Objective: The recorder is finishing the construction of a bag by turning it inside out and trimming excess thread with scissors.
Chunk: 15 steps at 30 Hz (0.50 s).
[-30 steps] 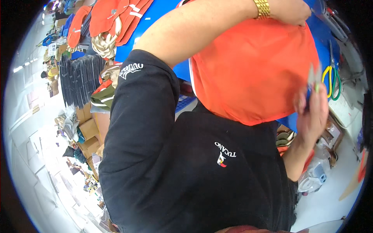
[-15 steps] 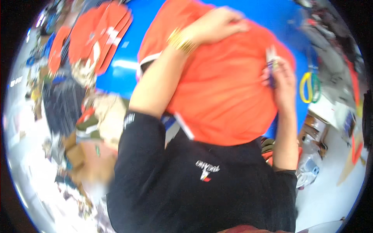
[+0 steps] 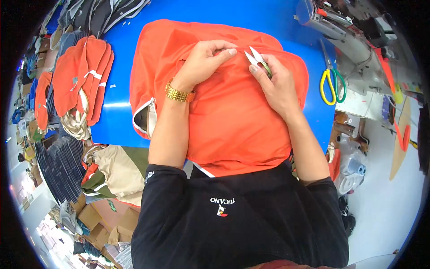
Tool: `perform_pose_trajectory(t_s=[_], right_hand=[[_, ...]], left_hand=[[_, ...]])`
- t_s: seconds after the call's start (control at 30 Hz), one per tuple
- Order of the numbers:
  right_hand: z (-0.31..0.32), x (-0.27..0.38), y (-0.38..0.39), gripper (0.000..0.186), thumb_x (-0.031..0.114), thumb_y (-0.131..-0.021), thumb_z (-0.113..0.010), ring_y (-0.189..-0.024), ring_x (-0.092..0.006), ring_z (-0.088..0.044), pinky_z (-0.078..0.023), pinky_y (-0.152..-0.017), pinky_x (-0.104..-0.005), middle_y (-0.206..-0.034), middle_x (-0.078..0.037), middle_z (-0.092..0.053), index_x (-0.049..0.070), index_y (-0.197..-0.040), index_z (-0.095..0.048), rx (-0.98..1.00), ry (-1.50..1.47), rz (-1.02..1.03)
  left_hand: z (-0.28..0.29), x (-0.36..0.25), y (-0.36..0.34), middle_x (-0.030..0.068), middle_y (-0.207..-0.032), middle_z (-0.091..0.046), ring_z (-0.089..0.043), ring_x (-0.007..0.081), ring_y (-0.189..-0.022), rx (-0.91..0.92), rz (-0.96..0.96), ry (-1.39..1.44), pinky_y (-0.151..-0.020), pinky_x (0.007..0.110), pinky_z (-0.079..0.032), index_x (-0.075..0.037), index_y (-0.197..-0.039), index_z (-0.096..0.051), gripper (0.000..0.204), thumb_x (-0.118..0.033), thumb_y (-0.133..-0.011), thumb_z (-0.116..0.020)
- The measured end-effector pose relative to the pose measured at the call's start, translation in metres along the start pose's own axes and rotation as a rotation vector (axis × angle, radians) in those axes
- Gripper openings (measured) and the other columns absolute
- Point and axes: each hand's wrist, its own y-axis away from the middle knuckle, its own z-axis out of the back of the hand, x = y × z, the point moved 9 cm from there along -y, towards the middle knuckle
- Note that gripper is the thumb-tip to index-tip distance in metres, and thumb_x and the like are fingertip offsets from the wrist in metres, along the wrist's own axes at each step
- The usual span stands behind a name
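An orange fabric bag (image 3: 233,125) with white trim and a zipper (image 3: 151,114) at its left edge lies on the blue tabletop (image 3: 116,54), its lower part against my body. My left hand (image 3: 206,62), below which sits a gold watch, has its fingers closed on the fabric near the top middle. Just to its right, my right hand (image 3: 275,85) grips small thread snips (image 3: 254,56), whose two blades point up-left at the fabric beside my left fingertips.
Large scissors (image 3: 330,85) with yellow and green handles lie at the table's right edge, beside a sewing machine (image 3: 322,22). Orange pieces (image 3: 71,85) are piled on the left, dark pieces (image 3: 103,13) at the back left. Folded beige-and-olive fabric (image 3: 121,175), black stacks (image 3: 58,166) and cardboard boxes (image 3: 96,226) are lower left.
The view has swung onto the whole tabletop. My left hand has come down from high right to the middle of the bag; the snips have moved left beside it. The bag lies flatter.
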Motion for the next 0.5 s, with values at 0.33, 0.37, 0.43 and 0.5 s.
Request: perform_pose_trajectory(t_s=[0.33, 0.37, 0.43, 0.5], right_hand=[[-0.0036, 0.0062, 0.0043, 0.02, 0.02, -0.093, -0.068, -0.063, -0.028, -0.064, -0.048, -0.058, -0.0372, -0.078, -0.016, -0.067, 0.004, -0.105, -0.067, -0.043, 0.097, 0.105], [-0.0043, 0.0044, 0.0043, 0.02, 0.02, -0.093, -0.068, -0.063, -0.028, -0.064, -0.048, -0.058, -0.0372, -0.078, -0.016, -0.067, 0.004, -0.105, -0.067, -0.043, 0.097, 0.102], [-0.0038, 0.0077, 0.0038, 0.02, 0.02, -0.094, -0.067, -0.066, -0.0298, -0.066, -0.05, -0.06, -0.0381, -0.082, -0.017, -0.068, 0.003, -0.106, -0.067, -0.058, 0.113, 0.144], [-0.0042, 0.0079, 0.0032, 0.021, 0.02, -0.094, -0.067, -0.068, -0.0305, -0.066, -0.05, -0.061, -0.0386, -0.084, -0.017, -0.069, 0.003, -0.106, -0.067, -0.052, 0.128, 0.145]], left_hand=[[-0.0031, 0.0088, -0.0001, 0.0039, -0.103, -0.073, -0.063, 0.0083, -0.095, 0.002, -0.042, 0.14, -0.085, 0.025, -0.05, 0.004, -0.11, -0.071, 0.026, -0.018, -0.098, -0.064], [-0.0034, 0.0093, -0.0004, 0.0039, -0.103, -0.073, -0.063, 0.0083, -0.095, 0.004, -0.04, 0.14, -0.085, 0.025, -0.05, 0.004, -0.11, -0.071, 0.026, -0.018, -0.098, -0.064], [-0.0026, 0.009, -0.0002, 0.0036, -0.103, -0.073, -0.063, 0.0084, -0.095, 0.01, -0.018, 0.155, -0.085, 0.025, -0.05, 0.005, -0.11, -0.071, 0.027, -0.018, -0.097, -0.064], [-0.0017, 0.0093, -0.0004, 0.0032, -0.103, -0.073, -0.063, 0.0082, -0.095, 0.006, -0.021, 0.149, -0.085, 0.025, -0.05, 0.005, -0.109, -0.071, 0.027, -0.018, -0.097, -0.064]])
